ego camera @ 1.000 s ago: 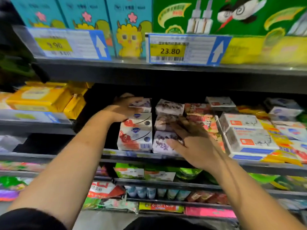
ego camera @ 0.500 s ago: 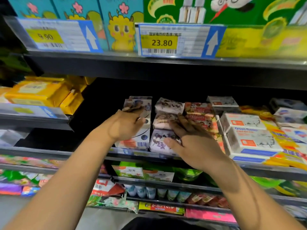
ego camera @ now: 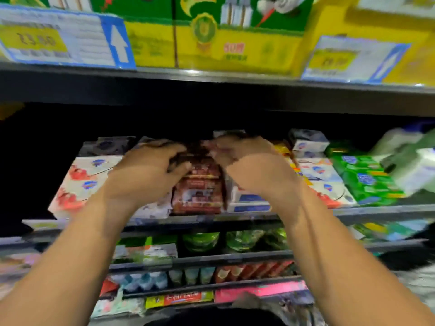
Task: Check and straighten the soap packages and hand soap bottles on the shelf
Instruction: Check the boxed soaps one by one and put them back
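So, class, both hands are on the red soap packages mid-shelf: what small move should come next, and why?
Probably square the top red soap package on its stack: the left hand and right hand grip it from either side, fingers curled, though blur hides how askew it sits.

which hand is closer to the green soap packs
Right. The right hand is at the right side of the red-brown stack, a few packs left of the green soap packs; the left hand is farther left, on the stack's other side.
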Demonstrator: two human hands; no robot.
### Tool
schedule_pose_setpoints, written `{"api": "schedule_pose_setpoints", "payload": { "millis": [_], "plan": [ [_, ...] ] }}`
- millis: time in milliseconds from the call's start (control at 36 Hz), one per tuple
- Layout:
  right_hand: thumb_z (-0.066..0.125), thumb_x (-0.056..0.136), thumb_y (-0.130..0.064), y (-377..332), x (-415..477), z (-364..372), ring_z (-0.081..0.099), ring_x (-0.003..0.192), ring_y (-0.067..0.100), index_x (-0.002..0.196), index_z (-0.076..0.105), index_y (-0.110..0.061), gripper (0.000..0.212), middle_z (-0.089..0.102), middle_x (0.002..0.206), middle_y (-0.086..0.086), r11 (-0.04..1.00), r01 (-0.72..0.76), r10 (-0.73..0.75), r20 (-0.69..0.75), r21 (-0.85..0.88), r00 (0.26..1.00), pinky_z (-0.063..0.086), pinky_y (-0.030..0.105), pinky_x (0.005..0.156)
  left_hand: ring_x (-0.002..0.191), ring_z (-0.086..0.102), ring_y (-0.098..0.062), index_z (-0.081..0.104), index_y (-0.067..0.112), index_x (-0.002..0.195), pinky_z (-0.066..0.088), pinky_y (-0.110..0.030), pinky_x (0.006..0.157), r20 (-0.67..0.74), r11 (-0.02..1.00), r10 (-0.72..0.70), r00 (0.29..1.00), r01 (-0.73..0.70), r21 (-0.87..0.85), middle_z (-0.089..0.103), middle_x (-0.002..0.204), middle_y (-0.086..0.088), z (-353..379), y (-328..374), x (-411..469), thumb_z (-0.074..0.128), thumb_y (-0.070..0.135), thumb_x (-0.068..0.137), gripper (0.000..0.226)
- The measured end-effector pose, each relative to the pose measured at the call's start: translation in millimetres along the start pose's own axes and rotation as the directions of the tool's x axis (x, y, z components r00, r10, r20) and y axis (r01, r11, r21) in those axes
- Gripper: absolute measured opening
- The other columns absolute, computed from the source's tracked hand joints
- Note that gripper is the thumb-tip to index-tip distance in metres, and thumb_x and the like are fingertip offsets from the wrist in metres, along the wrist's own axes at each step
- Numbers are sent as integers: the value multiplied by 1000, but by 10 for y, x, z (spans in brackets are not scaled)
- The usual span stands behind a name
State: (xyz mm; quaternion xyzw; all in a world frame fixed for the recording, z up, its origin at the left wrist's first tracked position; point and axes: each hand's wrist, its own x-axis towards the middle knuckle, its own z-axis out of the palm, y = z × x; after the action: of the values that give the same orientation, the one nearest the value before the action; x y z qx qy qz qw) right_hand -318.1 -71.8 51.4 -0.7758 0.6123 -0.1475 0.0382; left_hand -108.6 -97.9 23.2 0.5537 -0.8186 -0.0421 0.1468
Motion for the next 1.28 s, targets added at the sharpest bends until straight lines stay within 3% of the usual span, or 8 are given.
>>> {"api": "schedule_pose_setpoints", "payload": {
  "millis": [139,278,472,611,806,917,1056,1278],
  "plan": [
    [39,100,-58,1015,-148,-221,62,100,38,75,59,-10,58,66,98,25,948,-300,309,90,-106,947,35,36,69,141,36,-18,36,36,149,34,-30,112,87,988,130,988,-121,-100,31,157,9,318,712,293,46,58,95,59],
    [55,96,-51,1899,-308,-202,63,102,34,107,68,-11,43,68,104,17,921,-386,390,100,-58,915,43,35,74,146,27,-18,33,34,150,27,-36,117,148,984,179,973,-174,-47,26,161,8,538,1258,433,20,82,81,86],
    [51,99,-48,2618,-220,-50,62,107,39,110,68,-2,50,67,111,26,899,-364,405,140,-245,904,47,39,81,143,31,-26,30,28,150,30,-43,114,150,997,-37,988,26,78,30,158,-1,643,1611,460,30,76,89,77],
    [60,95,-38,2858,-97,12,35,141,35,156,27,-17,73,33,158,16,943,-300,310,52,-145,949,37,39,109,149,17,-21,21,32,154,15,-44,119,128,992,-91,988,78,103,14,163,9,734,1650,457,23,78,88,80],
    [62,90,-47,2984,59,24,30,135,44,157,17,-36,82,23,152,19,911,-354,374,58,-212,926,34,49,112,143,24,-21,26,35,150,21,-41,114,82,987,-75,994,63,149,23,160,8,711,1645,412,12,81,85,81],
    [64,90,-49,2963,139,9,26,143,38,152,32,-25,74,26,160,11,918,-361,376,74,-164,923,29,48,115,144,21,-20,24,34,153,18,-39,114,94,986,-109,990,96,133,25,159,7,680,1690,398,26,73,92,72],
    [70,92,-34,3063,208,-28,53,124,35,139,50,-8,57,53,140,18,949,-314,314,71,-17,947,45,37,99,142,25,-19,25,32,153,18,-38,115,107,987,-118,987,105,119,32,154,7,642,1729,399,27,72,92,73],
    [89,68,-37,3129,257,2,42,133,41,147,42,-27,92,37,150,13,938,-341,336,-77,-64,939,41,52,107,141,30,-21,27,31,153,25,-44,116,105,990,-107,989,96,105,37,152,5,660,1695,408,25,74,88,78]
  ]
}}
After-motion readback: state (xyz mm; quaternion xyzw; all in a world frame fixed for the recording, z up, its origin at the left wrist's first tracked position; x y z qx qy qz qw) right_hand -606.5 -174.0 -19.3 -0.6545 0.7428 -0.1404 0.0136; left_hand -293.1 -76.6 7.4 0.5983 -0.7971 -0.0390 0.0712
